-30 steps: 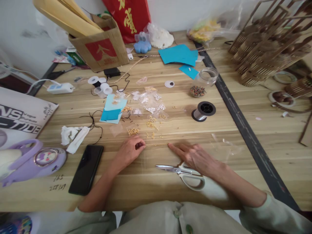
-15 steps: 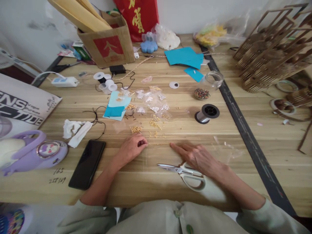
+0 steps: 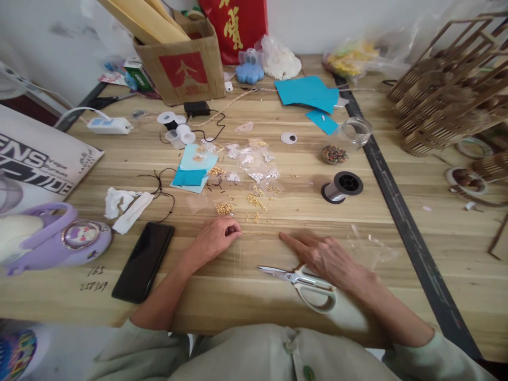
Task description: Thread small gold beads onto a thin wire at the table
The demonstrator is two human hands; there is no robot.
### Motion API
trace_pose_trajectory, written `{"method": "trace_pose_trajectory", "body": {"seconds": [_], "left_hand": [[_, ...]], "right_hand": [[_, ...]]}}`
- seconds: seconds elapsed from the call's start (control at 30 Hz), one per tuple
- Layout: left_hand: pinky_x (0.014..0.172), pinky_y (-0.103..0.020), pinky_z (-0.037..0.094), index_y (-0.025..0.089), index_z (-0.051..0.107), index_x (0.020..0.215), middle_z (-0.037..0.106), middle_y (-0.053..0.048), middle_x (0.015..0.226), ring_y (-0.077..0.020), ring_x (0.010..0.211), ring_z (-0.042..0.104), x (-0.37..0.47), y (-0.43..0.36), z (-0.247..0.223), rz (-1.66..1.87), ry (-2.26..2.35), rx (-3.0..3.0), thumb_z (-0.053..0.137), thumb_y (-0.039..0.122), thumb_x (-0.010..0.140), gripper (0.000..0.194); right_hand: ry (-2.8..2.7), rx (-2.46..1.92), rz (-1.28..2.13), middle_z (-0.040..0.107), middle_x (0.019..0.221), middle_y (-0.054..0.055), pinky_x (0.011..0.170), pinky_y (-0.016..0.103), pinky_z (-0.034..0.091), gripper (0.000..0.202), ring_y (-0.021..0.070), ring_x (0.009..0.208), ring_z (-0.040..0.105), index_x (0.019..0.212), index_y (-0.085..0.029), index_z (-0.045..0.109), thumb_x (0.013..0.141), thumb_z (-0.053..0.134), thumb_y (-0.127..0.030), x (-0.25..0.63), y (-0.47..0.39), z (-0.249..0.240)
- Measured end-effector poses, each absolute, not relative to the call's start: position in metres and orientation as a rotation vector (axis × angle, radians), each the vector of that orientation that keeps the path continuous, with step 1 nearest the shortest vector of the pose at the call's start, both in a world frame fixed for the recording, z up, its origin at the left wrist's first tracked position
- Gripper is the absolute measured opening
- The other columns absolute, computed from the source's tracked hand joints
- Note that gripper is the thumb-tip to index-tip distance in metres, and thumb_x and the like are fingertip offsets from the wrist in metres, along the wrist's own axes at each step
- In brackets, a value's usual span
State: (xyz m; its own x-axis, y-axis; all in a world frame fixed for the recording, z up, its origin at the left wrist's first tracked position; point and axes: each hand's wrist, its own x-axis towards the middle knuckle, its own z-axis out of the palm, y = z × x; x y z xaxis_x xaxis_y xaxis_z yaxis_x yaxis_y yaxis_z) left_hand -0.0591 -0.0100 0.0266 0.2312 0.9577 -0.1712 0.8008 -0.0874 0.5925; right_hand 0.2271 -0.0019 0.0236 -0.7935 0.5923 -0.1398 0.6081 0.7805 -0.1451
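- Wooden table (image 3: 278, 296), light plank top, with a dark strip (image 3: 400, 222) running along its right part.
- Lying on it: black phone (image 3: 143, 261), scissors (image 3: 301, 280), wire spool (image 3: 342, 187), blue paper sheets (image 3: 305, 92), loose gold beads (image 3: 254, 201), cardboard box (image 3: 180, 66).

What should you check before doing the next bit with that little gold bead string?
1. Left hand pinches one end of the thin gold bead strand: ok.
2. Right hand fingertip presses the other end: ok.
3. Strand lies straight on the wooden table: ok.
4. White-handled metal scissors within reach, under the right hand: ok.
5. Loose gold beads close by: ok.
6. Thread knotted: cannot tell.
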Motion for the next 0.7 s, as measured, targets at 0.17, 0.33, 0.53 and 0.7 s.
{"method": "trace_pose_trajectory", "body": {"seconds": [0.17, 0.33, 0.53, 0.7], "left_hand": [[0.063, -0.024, 0.038, 0.015, 0.065, 0.072, 0.061, -0.001, 0.070, -0.0128, 0.067, 0.053, -0.060, -0.010, 0.025, 0.341, 1.624, 1.901, 0.060, 0.017, 0.077, 0.007], [0.062, -0.024, 0.039, 0.015, 0.064, 0.073, 0.061, -0.002, 0.071, -0.0130, 0.067, 0.053, -0.059, -0.010, 0.028, 0.340, 1.623, 1.867, 0.058, 0.017, 0.077, 0.007], [0.063, -0.024, 0.039, 0.016, 0.064, 0.074, 0.061, -0.001, 0.072, -0.0133, 0.066, 0.053, -0.059, -0.010, 0.031, 0.311, 1.617, 1.856, 0.056, 0.019, 0.078, 0.010], [0.065, -0.025, 0.040, 0.016, 0.065, 0.077, 0.064, -0.002, 0.075, -0.0146, 0.069, 0.055, -0.059, -0.010, 0.035, 0.290, 1.632, 1.861, 0.054, 0.023, 0.081, 0.014]], "right_hand": [[2.917, 0.971, -0.295, 0.064, 0.112, 0.012, 0.057, 0.024, 0.041, 0.063, 0.0204, 0.085, 0.064, 0.143, -0.020, 0.029, 0.084, 0.051, -0.012, 0.228, -0.001, 0.023], [2.942, 1.002, -0.260, 0.068, 0.099, 0.009, 0.054, 0.023, 0.033, 0.065, 0.0183, 0.074, 0.064, 0.143, -0.019, 0.027, 0.082, 0.046, -0.005, 0.232, -0.002, 0.026], [2.896, 1.215, -0.256, 0.062, 0.061, 0.001, 0.049, 0.025, 0.025, 0.033, 0.0161, 0.050, 0.056, 0.121, -0.015, 0.047, 0.089, 0.039, -0.012, 0.245, 0.005, 0.027], [2.900, 1.332, -0.707, 0.066, 0.077, 0.004, 0.060, 0.025, 0.041, 0.027, 0.0181, 0.068, 0.063, 0.119, -0.017, 0.045, 0.094, 0.035, -0.022, 0.251, 0.012, 0.030]]}}
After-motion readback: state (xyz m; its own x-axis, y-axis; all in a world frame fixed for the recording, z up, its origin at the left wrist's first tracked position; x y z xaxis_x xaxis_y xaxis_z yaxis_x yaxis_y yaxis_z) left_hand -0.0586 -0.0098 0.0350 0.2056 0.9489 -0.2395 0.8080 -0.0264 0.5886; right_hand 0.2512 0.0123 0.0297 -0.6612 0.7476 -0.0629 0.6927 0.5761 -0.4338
